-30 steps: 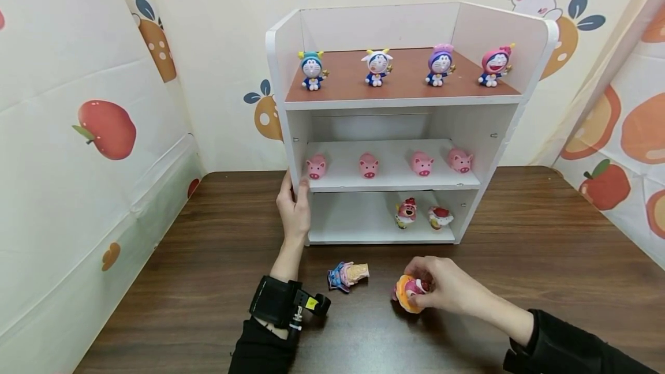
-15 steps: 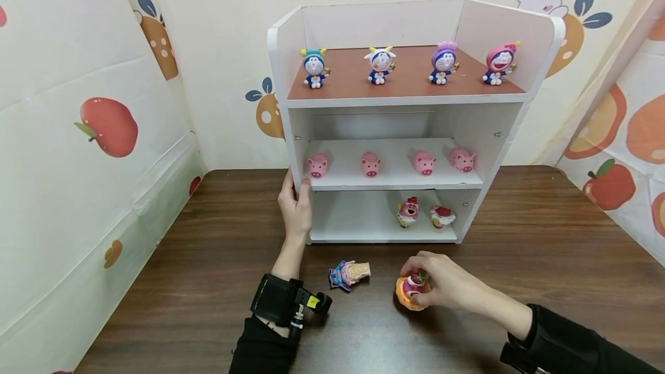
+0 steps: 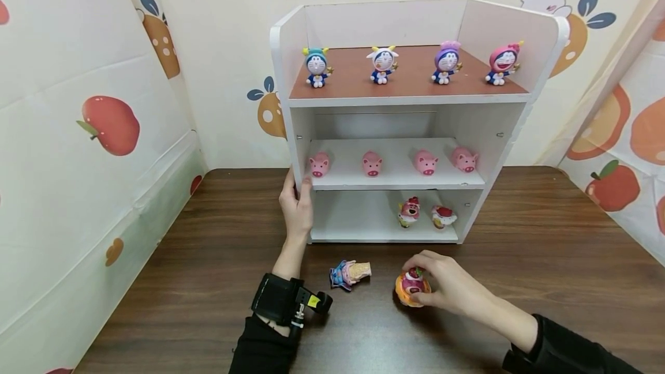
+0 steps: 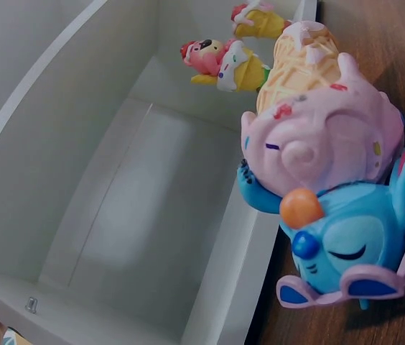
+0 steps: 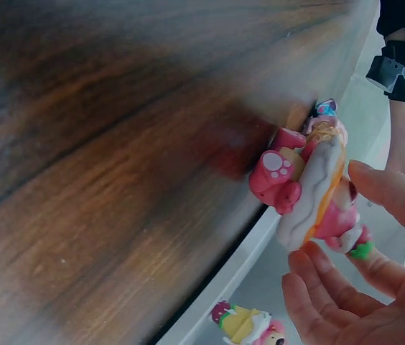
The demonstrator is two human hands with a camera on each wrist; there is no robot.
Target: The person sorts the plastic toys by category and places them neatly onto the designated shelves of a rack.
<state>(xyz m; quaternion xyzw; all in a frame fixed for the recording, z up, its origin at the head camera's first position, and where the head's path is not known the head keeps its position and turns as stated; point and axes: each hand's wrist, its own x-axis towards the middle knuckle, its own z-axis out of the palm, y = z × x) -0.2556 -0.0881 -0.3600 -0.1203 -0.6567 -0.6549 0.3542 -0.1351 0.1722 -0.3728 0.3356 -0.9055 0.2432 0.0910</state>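
My left hand (image 3: 297, 209) holds the left side panel of a white three-tier shelf (image 3: 353, 221); some fingers are hidden behind the panel. My right hand (image 3: 447, 281) pinches a pink bear figurine (image 3: 414, 285) with an orange ring round its body, low over the table or on it. In the right wrist view the figurine's pink feet (image 5: 273, 169) face the table, and a white layer shows under the ring. Between the hands a blue and pink figurine with a waffle cone (image 3: 350, 274) lies on its side; its blue face (image 4: 350, 244) shows in the left wrist view.
Two small figurines (image 3: 408, 212) stand at the right of the bottom tier. Several pink pigs (image 3: 372, 164) line the middle tier, and several blue figurines in coloured hoods (image 3: 383, 65) the brown top tier. Printed cloth walls (image 3: 67, 201) surround the wooden table (image 3: 218, 258).
The pink bear figurine has been tipped more upright in my right hand, so its strawberry top now shows. My left hand stays on the shelf. The head view has shifted slightly.
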